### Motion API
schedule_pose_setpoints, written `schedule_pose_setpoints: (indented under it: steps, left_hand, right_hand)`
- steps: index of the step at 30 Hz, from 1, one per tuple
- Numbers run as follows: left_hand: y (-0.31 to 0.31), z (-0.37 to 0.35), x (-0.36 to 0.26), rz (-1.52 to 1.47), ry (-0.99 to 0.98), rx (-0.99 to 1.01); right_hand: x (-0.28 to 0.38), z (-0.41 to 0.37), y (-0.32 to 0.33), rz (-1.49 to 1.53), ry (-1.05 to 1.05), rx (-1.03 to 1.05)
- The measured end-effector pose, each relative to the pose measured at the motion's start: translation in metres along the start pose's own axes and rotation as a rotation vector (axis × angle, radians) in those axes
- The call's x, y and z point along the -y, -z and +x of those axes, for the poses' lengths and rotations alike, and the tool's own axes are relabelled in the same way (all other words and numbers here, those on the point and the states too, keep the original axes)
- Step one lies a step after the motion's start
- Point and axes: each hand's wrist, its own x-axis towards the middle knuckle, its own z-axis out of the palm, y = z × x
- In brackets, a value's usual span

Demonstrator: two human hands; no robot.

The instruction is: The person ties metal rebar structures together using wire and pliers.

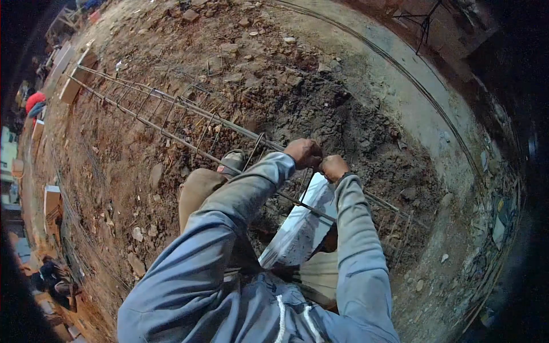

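Observation:
A long rebar cage (163, 127), made of steel bars with square stirrups, runs slantwise across the view in front of me. My left hand (305, 153) is closed over its upper bar, where a stirrup meets it. Close beside it, my right hand (333, 167) has its fingers pinched together at the same bar; whatever lies between them is hidden. Below my hands, a white-faced block (306, 212) stands tilted under the cage, between my legs. The lower bar crosses over its face.
Dark loose soil (349, 123) and stones surround the cage. Another block (77, 77) is at the cage's far left end. Long thin rods (394, 63) lie along a pale strip at upper right. A person in a red head covering (35, 103) is at far left.

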Motion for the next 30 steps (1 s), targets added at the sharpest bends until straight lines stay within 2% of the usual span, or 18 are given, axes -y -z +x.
schedule_pose_setpoints:
  steps: [2,4,5,6,7,8,10,11,12,16,19,22,23,25,26,27,28,30]
  left_hand:
    - [0.006,-0.001,0.007,-0.056,-0.089,0.061]
    - [0.005,-0.002,0.019,-0.288,-0.058,0.124]
    - [0.000,0.004,0.027,-0.215,0.085,0.197]
    - [0.001,0.005,0.023,-0.209,0.076,0.216]
    - [0.004,0.004,0.013,-0.331,0.173,0.194]
    - [0.006,0.004,0.003,-0.459,0.274,0.170]
    - [-0.004,0.014,0.014,-0.388,0.274,0.196]
    - [-0.020,0.018,0.032,-0.289,0.258,0.204]
    - [0.005,0.014,0.004,-0.188,0.242,0.209]
    - [0.007,0.021,0.018,-0.277,0.180,0.415]
    - [0.012,0.017,0.018,-0.313,0.305,0.566]
    - [-0.004,0.019,0.045,-0.298,0.207,0.544]
    - [-0.019,0.024,0.064,-0.285,0.144,0.598]
    - [-0.016,0.022,0.055,-0.160,-0.049,0.602]
    - [-0.016,0.022,0.050,-0.162,-0.050,0.605]
    - [-0.017,0.020,0.045,-0.025,-0.035,0.502]
    - [-0.016,0.016,0.037,0.112,-0.019,0.399]
    - [0.007,0.003,-0.007,0.147,-0.027,0.378]
  right_hand:
    - [-0.007,0.006,-0.007,-0.040,0.036,0.054]
    - [-0.003,-0.001,0.001,0.227,0.048,-0.050]
    - [0.001,-0.001,0.005,0.109,-0.005,-0.024]
    - [0.005,-0.001,0.006,0.122,-0.021,-0.030]
    - [0.006,-0.002,0.004,0.353,-0.137,-0.018]
    - [0.004,0.000,0.002,0.200,-0.064,0.010]
    - [-0.001,0.004,-0.005,-0.108,0.089,0.032]
    - [-0.004,0.008,-0.015,-0.081,0.062,0.034]
    - [-0.006,0.011,-0.022,-0.054,0.037,0.032]
    - [-0.004,0.005,-0.001,-0.113,0.117,0.024]
    - [-0.006,0.004,0.003,-0.048,0.216,-0.037]
    - [-0.012,0.002,0.004,0.140,0.268,-0.081]
    - [-0.010,-0.002,0.011,0.333,0.208,-0.083]
    - [-0.016,0.004,-0.003,0.219,0.450,-0.399]
    - [-0.020,0.005,-0.009,0.221,0.448,-0.398]
    - [-0.009,-0.004,0.019,0.455,0.207,-0.199]
    - [-0.006,-0.006,0.025,0.533,0.129,-0.125]
    - [0.001,-0.009,0.038,0.676,-0.045,0.007]
